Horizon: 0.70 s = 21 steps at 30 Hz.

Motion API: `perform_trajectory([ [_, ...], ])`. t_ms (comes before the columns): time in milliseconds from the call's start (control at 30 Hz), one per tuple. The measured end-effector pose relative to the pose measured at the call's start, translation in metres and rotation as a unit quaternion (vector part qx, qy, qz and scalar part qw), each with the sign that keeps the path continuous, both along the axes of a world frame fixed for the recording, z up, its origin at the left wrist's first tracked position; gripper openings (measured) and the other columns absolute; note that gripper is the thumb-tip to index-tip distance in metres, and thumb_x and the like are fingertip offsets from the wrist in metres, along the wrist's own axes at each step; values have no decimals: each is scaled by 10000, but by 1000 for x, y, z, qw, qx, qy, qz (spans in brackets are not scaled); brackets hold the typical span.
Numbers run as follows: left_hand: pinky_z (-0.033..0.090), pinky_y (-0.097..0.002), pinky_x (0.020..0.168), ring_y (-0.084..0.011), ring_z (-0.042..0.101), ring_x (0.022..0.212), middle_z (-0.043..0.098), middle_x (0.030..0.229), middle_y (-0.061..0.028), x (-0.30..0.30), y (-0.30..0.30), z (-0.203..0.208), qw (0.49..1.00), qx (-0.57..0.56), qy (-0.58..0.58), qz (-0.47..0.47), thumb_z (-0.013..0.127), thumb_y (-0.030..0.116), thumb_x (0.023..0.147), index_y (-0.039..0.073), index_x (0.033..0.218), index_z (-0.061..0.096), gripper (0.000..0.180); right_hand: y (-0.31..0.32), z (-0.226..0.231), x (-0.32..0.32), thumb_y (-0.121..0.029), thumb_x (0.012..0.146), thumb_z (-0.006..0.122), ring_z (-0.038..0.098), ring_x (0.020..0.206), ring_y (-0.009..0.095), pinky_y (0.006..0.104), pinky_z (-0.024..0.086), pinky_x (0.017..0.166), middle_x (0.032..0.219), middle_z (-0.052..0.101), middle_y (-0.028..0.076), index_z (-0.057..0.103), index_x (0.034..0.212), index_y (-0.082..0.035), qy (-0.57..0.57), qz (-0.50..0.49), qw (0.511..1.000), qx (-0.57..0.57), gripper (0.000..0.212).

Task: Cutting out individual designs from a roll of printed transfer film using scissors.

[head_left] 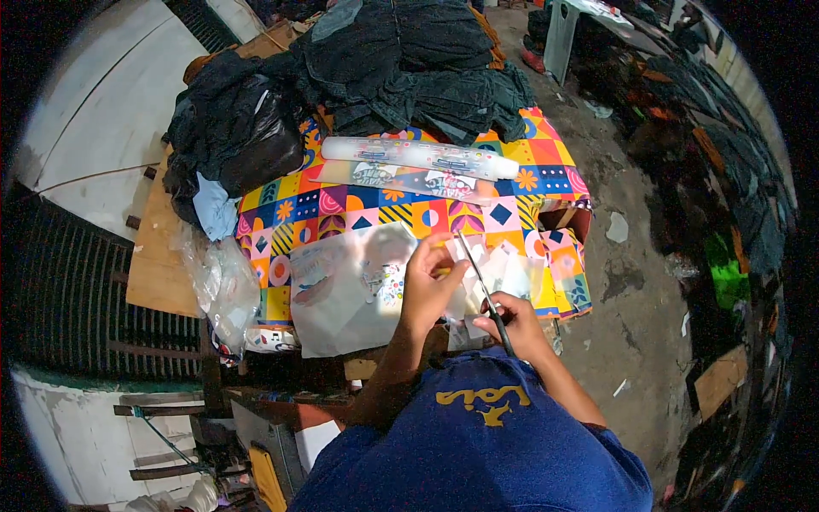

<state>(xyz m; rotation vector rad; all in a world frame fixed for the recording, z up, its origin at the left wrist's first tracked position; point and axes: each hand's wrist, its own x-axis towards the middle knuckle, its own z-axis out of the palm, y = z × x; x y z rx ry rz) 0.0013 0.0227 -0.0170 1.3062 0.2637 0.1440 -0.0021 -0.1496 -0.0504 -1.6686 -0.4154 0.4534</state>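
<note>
The right hand (517, 328) is closed round the scissors (476, 275), blades pointing away from the body; just left of them the left hand (429, 286) has its fingers curled — whether they pinch anything, I cannot tell. Left of that hand lies a printed sheet (341, 317); beyond both — a roll (401, 154) on patterned cloth (281, 244), then dark clothes (358, 60).

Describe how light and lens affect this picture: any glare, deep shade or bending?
Head view: strong light around the bare left hand washes out part of the large, translucent white sheet; head view: the crumpled, clear plastic bag shows glints; head view: the right side sinks into shade; head view: seams on the flat white wall panels look curved, and the corners go black.
</note>
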Motion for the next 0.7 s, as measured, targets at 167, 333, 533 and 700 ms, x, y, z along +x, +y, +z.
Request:
perform_trajectory([
  [167, 398, -391, 880, -291, 471, 1085, 462, 1217, -174, 11, 12, 16, 833, 515, -183, 82, 661, 138, 746, 70, 1010, 608, 279, 1, 1, 0, -229, 723, 743, 419, 495, 78, 259, 361, 470, 541, 513, 24, 601, 841, -20, -27, -6, 999, -30, 278],
  [333, 300, -414, 986, -345, 384, 1180, 444, 1263, -160, 24, 24, 16, 816, 553, -167, -24, 661, 161, 755, 74, 859, 661, 136, 1, 8, 1, -291, 728, 734, 413, 472, 118, 285, 362, 466, 523, 497, 82, 603, 826, -3, -59, 0, 993, -103, 332],
  [533, 341, -380, 964, -314, 450, 1150, 490, 1223, -149, 49, 20, -35, 872, 467, -125, -71, 668, 172, 761, 62, 837, 662, 134, -4, -5, 5, -305, 729, 734, 356, 483, 116, 290, 319, 460, 502, 421, 53, 572, 725, -10, -53, -38, 985, -158, 337],
  [700, 368, -385, 917, -335, 488, 1084, 535, 1142, -192, 67, 10, -95, 921, 367, -103, -85, 683, 183, 735, 83, 806, 685, 123, -15, -2, 10, -408, 697, 734, 439, 453, 215, 340, 379, 484, 508, 495, 135, 612, 740, 8, -36, -49, 968, -242, 436],
])
